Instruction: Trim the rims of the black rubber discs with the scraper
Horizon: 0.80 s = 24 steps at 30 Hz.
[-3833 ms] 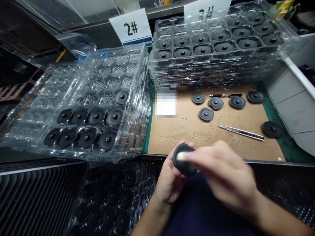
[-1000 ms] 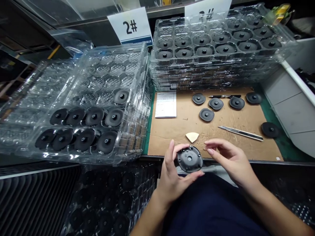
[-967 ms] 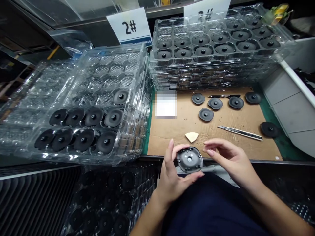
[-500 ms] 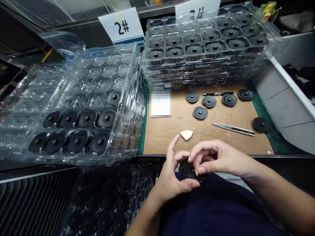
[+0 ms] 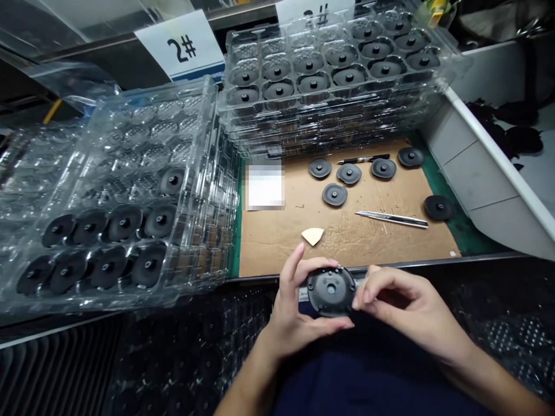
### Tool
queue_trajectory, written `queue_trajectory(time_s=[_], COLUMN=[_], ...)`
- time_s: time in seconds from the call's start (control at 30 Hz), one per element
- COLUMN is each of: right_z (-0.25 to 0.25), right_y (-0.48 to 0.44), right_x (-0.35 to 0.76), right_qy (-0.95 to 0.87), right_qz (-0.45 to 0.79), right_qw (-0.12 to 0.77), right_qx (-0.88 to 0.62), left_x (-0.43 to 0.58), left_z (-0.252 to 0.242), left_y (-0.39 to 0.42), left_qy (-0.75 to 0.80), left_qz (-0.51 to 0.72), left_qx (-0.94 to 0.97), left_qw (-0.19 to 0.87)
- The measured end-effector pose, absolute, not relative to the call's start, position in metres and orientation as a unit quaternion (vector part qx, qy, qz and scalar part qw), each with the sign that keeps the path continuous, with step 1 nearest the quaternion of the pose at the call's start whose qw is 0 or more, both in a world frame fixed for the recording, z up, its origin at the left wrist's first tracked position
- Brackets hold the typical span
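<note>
Black round plastic disc [image 5: 330, 290], underside showing, held in front of the person's body, just short of the cardboard sheet [image 5: 269, 248]. Left hand [image 5: 295, 318] cups it from the left and below, fingers spread around the rim. Right hand [image 5: 403, 306] grips the right rim, fingertips [image 5: 359, 299] pressed against it. Cream triangular scrap [image 5: 313, 235] lies on the cardboard just ahead.
</note>
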State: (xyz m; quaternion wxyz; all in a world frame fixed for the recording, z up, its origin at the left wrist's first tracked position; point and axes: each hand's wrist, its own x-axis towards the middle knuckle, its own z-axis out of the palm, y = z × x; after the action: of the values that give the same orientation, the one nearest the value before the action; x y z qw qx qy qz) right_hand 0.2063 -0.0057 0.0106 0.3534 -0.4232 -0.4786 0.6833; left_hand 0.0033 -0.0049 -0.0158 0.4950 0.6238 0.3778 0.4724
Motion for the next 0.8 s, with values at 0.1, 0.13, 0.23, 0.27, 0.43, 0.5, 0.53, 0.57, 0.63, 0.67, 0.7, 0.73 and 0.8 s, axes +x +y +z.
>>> queue_trajectory(time_s=[0.1,0.13,0.23,0.27,0.43,0.5,0.53,0.57,0.63,0.67,0.7,0.73,0.8], right_z=[0.008,0.008,0.009,0.010,0.005,-0.009,-0.017,-0.027,-0.047,-0.056,-0.065,-0.072,-0.086], right_y=[-0.014,-0.016,-0.017,-0.016,-0.011,-0.017,-0.024,-0.034,-0.057,-0.069,-0.079,-0.087,-0.094], right_x=[0.219,0.223,0.229,0.230,0.249,0.278,0.297,0.320,0.373,0.402,0.431,0.460,0.512], right_qy=[-0.500,-0.522,-0.616,-0.649,-0.731,-0.700,-0.674,-0.645,-0.571,-0.522,-0.473,-0.429,-0.359], right_qz=[0.649,0.621,0.520,0.489,0.337,0.319,0.309,0.291,0.233,0.192,0.151,0.118,0.075], right_qw=[0.375,0.378,0.369,0.365,0.336,0.286,0.263,0.245,0.212,0.195,0.175,0.155,0.119], right_qx=[-0.434,-0.446,-0.462,-0.455,-0.489,-0.572,-0.617,-0.663,-0.758,-0.808,-0.850,-0.882,-0.923], left_x=[0.007,0.008,0.016,0.020,0.048,0.061,0.068,0.074,0.086,0.090,0.095,0.098,0.105], left_z=[-0.014,-0.014,-0.011,-0.010,-0.008,-0.011,-0.014,-0.018,-0.028,-0.033,-0.037,-0.040,-0.043], left_y=[-0.004,-0.004,-0.003,-0.002,0.008,0.014,0.017,0.019,0.022,0.022,0.023,0.022,0.022], left_qy=[0.377,0.376,0.386,0.394,0.367,0.333,0.318,0.305,0.281,0.270,0.261,0.255,0.248], left_qz=[0.474,0.473,0.460,0.448,0.198,0.082,0.043,0.016,-0.011,-0.019,-0.025,-0.031,-0.043], left_qx=[0.647,0.650,0.637,0.628,0.622,0.647,0.669,0.693,0.730,0.742,0.749,0.755,0.759], left_qw=[0.463,0.460,0.483,0.500,0.663,0.681,0.671,0.653,0.622,0.614,0.608,0.604,0.601])
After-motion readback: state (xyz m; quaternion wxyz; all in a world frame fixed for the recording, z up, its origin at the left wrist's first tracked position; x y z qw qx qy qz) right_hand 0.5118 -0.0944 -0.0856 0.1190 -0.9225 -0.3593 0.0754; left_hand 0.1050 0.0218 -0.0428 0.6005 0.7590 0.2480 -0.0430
